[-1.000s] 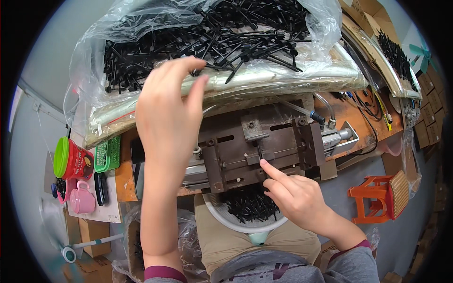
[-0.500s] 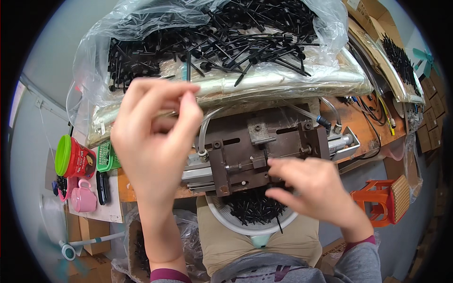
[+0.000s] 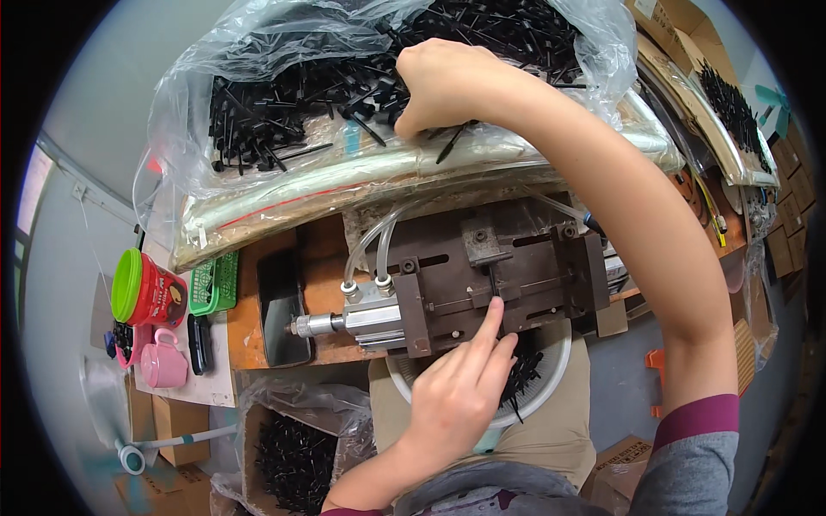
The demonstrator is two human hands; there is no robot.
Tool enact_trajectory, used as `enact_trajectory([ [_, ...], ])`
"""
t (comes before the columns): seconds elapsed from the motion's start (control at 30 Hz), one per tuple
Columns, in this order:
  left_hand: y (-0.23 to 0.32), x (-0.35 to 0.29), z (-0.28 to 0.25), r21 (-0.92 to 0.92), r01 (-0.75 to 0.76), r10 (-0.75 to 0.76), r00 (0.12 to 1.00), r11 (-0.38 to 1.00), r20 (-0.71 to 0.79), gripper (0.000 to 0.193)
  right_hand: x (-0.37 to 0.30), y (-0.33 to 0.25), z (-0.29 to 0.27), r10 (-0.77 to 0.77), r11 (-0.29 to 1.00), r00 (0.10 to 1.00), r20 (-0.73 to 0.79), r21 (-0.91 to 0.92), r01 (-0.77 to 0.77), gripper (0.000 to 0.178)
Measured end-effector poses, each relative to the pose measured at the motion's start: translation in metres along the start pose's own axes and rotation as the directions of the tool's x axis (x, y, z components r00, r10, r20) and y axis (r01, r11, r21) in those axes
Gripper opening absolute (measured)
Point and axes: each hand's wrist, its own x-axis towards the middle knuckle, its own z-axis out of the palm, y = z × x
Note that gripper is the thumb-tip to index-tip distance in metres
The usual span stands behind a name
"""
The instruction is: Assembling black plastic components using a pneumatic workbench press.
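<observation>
Stem (image 3: pixel 493 280), thin black, sits in metal fixture (image 3: pixel 452 277), near front edge's middle. Left hand (image 3: pixel 459 391): index out at near end, thumb apart; light, straight touch best imo. Right hand (image 3: pixel 440 82): behind tray's (image 3: pixel 404 166) front edge, can't tell grip.

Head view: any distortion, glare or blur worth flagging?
Head view: fisheye bending, blacked-out corners; head view: pale glare streaks on the clear plastic bag; head view: blades of the lower-left fan look smeared, while the left hand and right hand look fairly crisp.
</observation>
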Motion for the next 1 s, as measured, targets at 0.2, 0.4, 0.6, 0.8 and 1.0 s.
enact_trajectory([
  [0.2, 0.000, -0.002, 0.018, 0.176, -0.014, 0.009, 0.999, 0.984, 0.032, 0.024, 0.003, 0.016, 0.002, -0.147, 0.974, 0.981, -0.129, 0.153, 0.166, 0.021],
  [0.4, -0.005, 0.004, 0.020, 0.122, -0.067, 0.068, 0.998, 0.990, 0.001, 0.024, -0.037, 0.041, -0.036, 0.014, 0.625, 0.981, -0.191, 0.768, 0.141, 0.013],
  [0.6, -0.007, 0.007, 0.008, 0.083, -0.036, 0.032, 0.998, 0.996, 0.050, 0.021, -0.101, 0.034, 0.016, -0.177, 0.794, 0.672, -0.719, 0.299, 0.529, 0.027],
  [0.8, 0.004, 0.011, -0.022, -0.682, 0.155, -0.362, 0.917, 0.714, -0.170, 0.042, -0.194, 0.016, 0.066, -0.462, 0.750, 0.609, -0.645, 0.083, 0.656, 0.025],
  [1.0, 0.005, 0.009, -0.022, -0.492, 0.098, -0.168, 0.981, 0.865, -0.099, 0.035, -0.219, 0.015, 0.080, -0.416, 0.824, 0.661, -0.624, 0.048, 0.564, 0.027],
])
